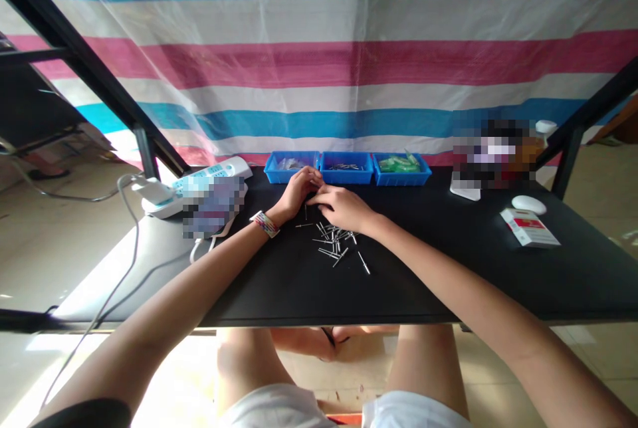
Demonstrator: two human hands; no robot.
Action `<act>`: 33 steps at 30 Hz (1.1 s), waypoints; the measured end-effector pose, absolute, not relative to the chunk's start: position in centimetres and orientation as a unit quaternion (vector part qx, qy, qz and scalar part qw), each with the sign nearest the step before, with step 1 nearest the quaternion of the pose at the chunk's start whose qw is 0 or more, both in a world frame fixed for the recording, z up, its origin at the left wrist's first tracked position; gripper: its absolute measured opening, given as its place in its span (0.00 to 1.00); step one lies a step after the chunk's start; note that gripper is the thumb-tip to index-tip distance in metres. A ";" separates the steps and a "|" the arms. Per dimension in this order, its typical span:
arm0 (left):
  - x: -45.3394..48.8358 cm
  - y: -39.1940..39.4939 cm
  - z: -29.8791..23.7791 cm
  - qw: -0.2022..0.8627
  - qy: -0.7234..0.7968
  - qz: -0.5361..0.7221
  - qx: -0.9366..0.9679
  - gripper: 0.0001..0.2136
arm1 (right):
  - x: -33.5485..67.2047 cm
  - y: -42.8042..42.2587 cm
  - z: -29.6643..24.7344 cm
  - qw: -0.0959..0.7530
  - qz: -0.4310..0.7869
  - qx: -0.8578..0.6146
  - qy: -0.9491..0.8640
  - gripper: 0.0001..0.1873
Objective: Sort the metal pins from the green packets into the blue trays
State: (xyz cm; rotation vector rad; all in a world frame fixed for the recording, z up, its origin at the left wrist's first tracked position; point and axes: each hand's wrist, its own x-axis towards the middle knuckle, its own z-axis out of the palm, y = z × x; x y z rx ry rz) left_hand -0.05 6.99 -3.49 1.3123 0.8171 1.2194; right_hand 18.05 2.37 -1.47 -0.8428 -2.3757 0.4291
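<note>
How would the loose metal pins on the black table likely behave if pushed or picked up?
The metal pins look straight and slender, so each is probably stiff and light. Their shiny surface suggests they may be slippery. Lying loose and crossed on the flat black table, they would likely slide or roll apart when pushed.

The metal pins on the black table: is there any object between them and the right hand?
No, nothing visible stands between the right hand and the metal pins; most lie just on its near side.
</note>
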 end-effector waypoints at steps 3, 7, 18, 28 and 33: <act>-0.2 6.8 -3.4 0.542 0.350 0.509 0.570 0.11 | 16.4 2.6 -1.2 0.223 0.102 -0.323 -0.914 0.17; -0.4 6.6 -3.3 0.529 0.349 0.506 0.585 0.10 | 16.1 3.0 -0.7 0.191 0.056 -0.327 -0.924 0.11; -0.1 6.5 -3.2 0.518 0.331 0.455 0.644 0.10 | 20.3 2.9 -1.3 0.227 0.030 -0.356 -0.906 0.05; 0.2 5.6 -2.0 0.447 0.350 0.343 0.748 0.20 | 23.2 3.8 -4.1 0.445 0.276 -0.360 -0.772 0.03; 0.1 5.8 -2.4 0.435 0.358 0.334 0.756 0.17 | 22.9 3.8 -4.1 0.493 0.252 -0.364 -0.749 0.02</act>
